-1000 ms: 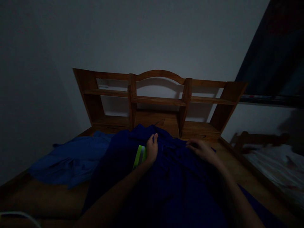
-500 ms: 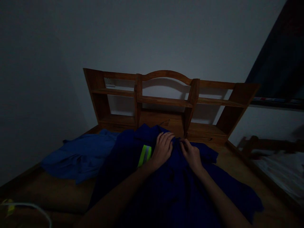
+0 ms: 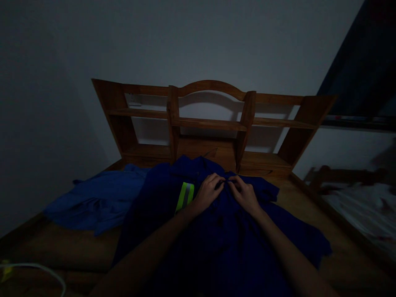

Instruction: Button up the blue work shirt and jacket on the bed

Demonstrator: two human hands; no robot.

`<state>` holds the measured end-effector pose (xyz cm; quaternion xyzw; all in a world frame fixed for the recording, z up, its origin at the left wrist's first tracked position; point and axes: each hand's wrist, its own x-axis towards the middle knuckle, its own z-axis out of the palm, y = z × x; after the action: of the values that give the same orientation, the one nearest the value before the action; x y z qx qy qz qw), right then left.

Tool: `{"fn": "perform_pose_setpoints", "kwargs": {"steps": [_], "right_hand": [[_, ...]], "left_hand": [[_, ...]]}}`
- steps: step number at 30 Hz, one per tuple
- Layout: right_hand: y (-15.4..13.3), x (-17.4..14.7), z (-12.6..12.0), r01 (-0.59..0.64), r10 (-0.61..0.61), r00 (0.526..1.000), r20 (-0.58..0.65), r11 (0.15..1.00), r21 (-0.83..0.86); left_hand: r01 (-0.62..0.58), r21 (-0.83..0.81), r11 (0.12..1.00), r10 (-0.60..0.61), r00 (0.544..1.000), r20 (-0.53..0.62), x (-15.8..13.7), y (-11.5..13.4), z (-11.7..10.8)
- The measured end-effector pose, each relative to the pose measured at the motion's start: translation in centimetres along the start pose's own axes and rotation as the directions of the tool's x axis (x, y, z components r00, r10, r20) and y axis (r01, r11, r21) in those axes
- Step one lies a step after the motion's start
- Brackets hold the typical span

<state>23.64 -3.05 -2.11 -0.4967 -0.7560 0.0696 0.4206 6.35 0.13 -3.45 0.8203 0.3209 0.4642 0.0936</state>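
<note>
A dark blue work jacket (image 3: 198, 247) lies spread over the bed, with a yellow-green and grey reflective strip (image 3: 185, 195) left of the hands. My left hand (image 3: 210, 190) is closed, pinching the cloth near the jacket's upper middle. Just right of it, my right hand (image 3: 243, 192) also pinches the fabric, its fingertips close to the left ones. The small part between the fingertips is too dark to make out. A lighter blue garment (image 3: 102, 200) lies crumpled on the left.
Behind the jacket stands a wooden headboard (image 3: 210, 123) with open shelves against a pale wall (image 3: 198, 41). At lower left runs a white cable (image 3: 37, 266) near something yellow (image 3: 6, 272). A white cloth (image 3: 365, 206) lies at the right beyond the bed's edge.
My hands have come closer together over the jacket, and the left fingers have curled into a pinch. The camera view has shifted slightly.
</note>
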Motion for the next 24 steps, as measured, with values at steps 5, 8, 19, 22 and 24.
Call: {"fn": "perform_pose_setpoints", "kwargs": {"steps": [5, 8, 19, 22, 24], "right_hand": [[-0.06, 0.05, -0.59, -0.032, 0.031, 0.999, 0.007, 0.996, 0.081], [0.11, 0.04, -0.67, -0.067, 0.065, 0.998, 0.023, 0.988, 0.138], [-0.23, -0.09, -0.38, -0.083, 0.074, 0.996, 0.053, 0.977, 0.199], [-0.37, -0.1, -0.42, -0.074, 0.066, 0.997, 0.044, 0.979, 0.192], [-0.42, -0.1, -0.45, -0.064, 0.058, 0.998, 0.038, 0.981, 0.184]], "left_hand": [[-0.041, 0.015, 0.999, 0.041, 0.999, -0.032, 0.02, -0.18, -0.11], [-0.057, 0.015, 0.998, 0.058, 0.998, -0.032, 0.09, -0.2, -0.14], [0.021, -0.018, 1.0, -0.023, 0.996, -0.087, 0.07, -0.06, 0.4], [0.017, -0.004, 1.0, -0.017, 0.995, -0.094, 0.08, -0.03, 0.34], [0.012, 0.014, 1.0, -0.011, 0.996, -0.094, 0.09, 0.0, 0.29]]}}
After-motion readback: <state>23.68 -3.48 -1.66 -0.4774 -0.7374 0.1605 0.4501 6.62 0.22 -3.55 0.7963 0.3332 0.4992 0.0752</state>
